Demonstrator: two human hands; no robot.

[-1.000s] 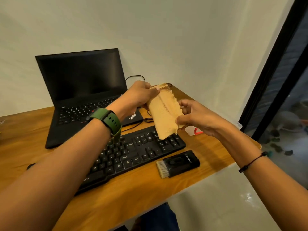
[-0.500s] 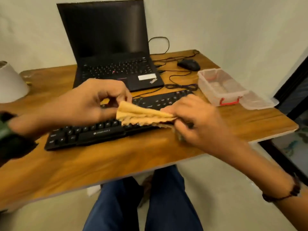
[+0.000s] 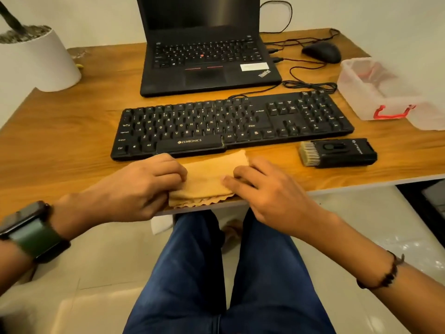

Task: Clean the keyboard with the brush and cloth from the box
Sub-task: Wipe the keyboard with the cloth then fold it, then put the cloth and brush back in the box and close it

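Observation:
A folded tan cloth (image 3: 207,182) lies on the wooden desk (image 3: 72,141) at its front edge, just in front of the black keyboard (image 3: 231,121). My left hand (image 3: 134,186) presses on the cloth's left side and my right hand (image 3: 265,189) on its right side, fingers curled on the fabric. The black brush (image 3: 337,153) with pale bristles lies on the desk to the right of the cloth, below the keyboard's right end. The clear plastic box (image 3: 375,92) with a red latch stands open at the right.
An open black laptop (image 3: 207,56) stands behind the keyboard, with a black mouse (image 3: 321,52) and cables to its right. A white plant pot (image 3: 36,59) is at the back left. The box's lid (image 3: 431,116) lies at the desk's right edge. My legs are under the desk.
The cloth went from being held up in the air, to folded over the keyboard, to flat on the desk's front edge. Both hands came down with it. The view tilted downward.

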